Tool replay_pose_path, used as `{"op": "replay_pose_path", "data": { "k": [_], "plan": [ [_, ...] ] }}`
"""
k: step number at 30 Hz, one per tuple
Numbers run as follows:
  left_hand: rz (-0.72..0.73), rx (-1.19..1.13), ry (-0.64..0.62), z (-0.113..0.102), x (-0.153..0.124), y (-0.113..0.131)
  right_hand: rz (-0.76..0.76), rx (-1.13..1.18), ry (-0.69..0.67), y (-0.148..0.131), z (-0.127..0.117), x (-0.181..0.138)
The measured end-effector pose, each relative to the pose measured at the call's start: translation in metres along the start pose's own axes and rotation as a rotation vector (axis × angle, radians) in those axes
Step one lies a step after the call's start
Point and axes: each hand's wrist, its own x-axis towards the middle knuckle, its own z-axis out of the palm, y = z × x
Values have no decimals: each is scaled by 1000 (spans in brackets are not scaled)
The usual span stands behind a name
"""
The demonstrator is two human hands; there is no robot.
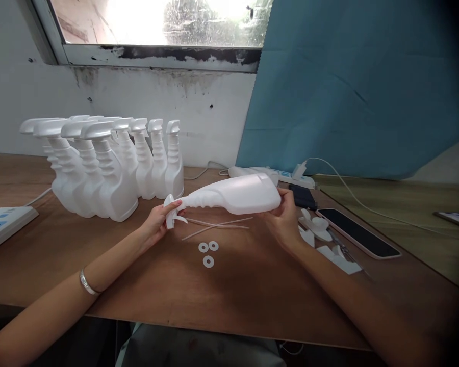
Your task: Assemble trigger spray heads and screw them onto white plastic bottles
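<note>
A white spray bottle (237, 193) is held on its side above the table, its trigger head to the left and its base to the right. My left hand (162, 220) pinches the trigger sprayer head (170, 211) at the neck end. Around the bottle's base closes my right hand (285, 219), with some of its fingers hidden behind the plastic. Below the bottle, thin white dip tubes (218, 224) lie crossed on the wood. Three white ring washers (208, 261) rest in front of them.
Several white spray bottles (112, 178) stand upright at the back left. A power strip (7, 224) sits at the far left. On the right lie a phone (357, 232), white plastic pieces (317, 227) and scraps (340, 260). Another power strip (286, 177) with a plugged charger is behind.
</note>
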Motion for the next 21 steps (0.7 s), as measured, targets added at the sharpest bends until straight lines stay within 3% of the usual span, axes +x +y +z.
{"op": "replay_pose_path", "data": {
  "k": [9, 14, 21],
  "plan": [
    [-35, 14, -42, -1, -2, 1, 101, 65, 65, 7, -4, 5],
    [-89, -27, -37, 0, -3, -3, 160, 89, 15, 11, -3, 2],
    [-65, -7, -23, -1, -3, -1, 66, 17, 38, 11, -2, 1]
  ]
}}
